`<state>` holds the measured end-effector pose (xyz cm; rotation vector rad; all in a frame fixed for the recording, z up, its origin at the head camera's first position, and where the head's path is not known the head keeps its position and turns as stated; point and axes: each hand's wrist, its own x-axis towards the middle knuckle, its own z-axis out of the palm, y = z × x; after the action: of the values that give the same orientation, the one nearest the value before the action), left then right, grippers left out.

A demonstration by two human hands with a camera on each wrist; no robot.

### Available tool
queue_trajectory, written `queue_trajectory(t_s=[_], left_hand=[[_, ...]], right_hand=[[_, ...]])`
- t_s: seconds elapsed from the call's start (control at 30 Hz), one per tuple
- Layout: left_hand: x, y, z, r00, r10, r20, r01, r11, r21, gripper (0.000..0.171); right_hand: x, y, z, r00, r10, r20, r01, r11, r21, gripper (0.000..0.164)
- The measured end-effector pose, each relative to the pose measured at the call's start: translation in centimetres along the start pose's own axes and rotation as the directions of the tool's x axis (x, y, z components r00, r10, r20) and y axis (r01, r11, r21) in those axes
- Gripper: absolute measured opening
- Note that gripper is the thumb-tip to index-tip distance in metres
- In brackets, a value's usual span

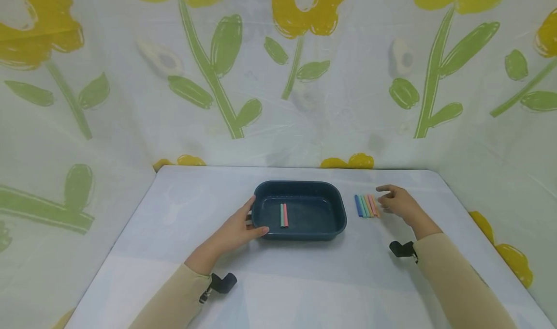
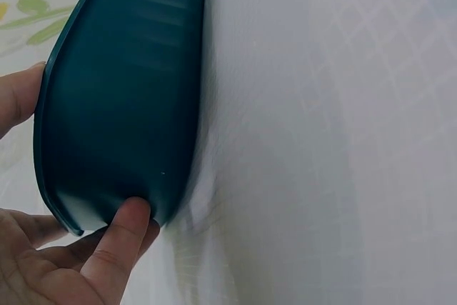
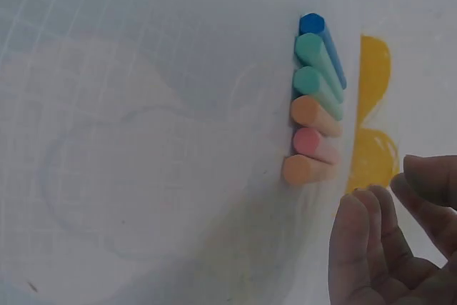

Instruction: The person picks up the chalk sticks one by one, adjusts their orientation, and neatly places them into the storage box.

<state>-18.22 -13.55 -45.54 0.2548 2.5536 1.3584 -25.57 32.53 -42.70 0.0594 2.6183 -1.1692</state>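
Note:
A dark teal rectangular dish (image 1: 311,217) stands on the table, with a green chalk stick (image 1: 282,216) and a pink chalk stick (image 1: 285,216) side by side inside it. My left hand (image 1: 235,228) grips the dish's left end, thumb at the near side and a finger at the far rim; the left wrist view shows fingers against the dish wall (image 2: 121,105). To the right of the dish lies a row of several chalk sticks (image 1: 367,206) in blue, green, orange and pink. Just right of that row my right hand (image 1: 400,205) hovers, fingers loosely bent, holding nothing. An orange chalk stick (image 3: 303,170) is nearest to it.
The white table (image 1: 304,280) is bounded at the back by a hanging sheet (image 1: 348,101) printed with yellow flowers and green leaves, which also covers both sides. A small black device (image 1: 224,283) sits on the left wrist, another black device (image 1: 402,249) on the right.

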Motion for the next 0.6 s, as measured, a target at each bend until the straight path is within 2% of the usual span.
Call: queue_trajectory(t_s=[0.4,0.6], left_hand=[[-0.13,0.21,0.0,1.0,-0.013,-0.004,0.013,1.0,0.017,0.103],[-0.16,0.27,-0.02,1.0,-0.024,-0.002,0.024,1.0,0.016,0.102]], right_hand=[[0.55,0.55,-0.13,0.997,0.039,0.061,-0.035,0.997,-0.066,0.052],[0.65,0.51,-0.1,0.994,0.07,0.088,-0.065,0.996,-0.059,0.054]])
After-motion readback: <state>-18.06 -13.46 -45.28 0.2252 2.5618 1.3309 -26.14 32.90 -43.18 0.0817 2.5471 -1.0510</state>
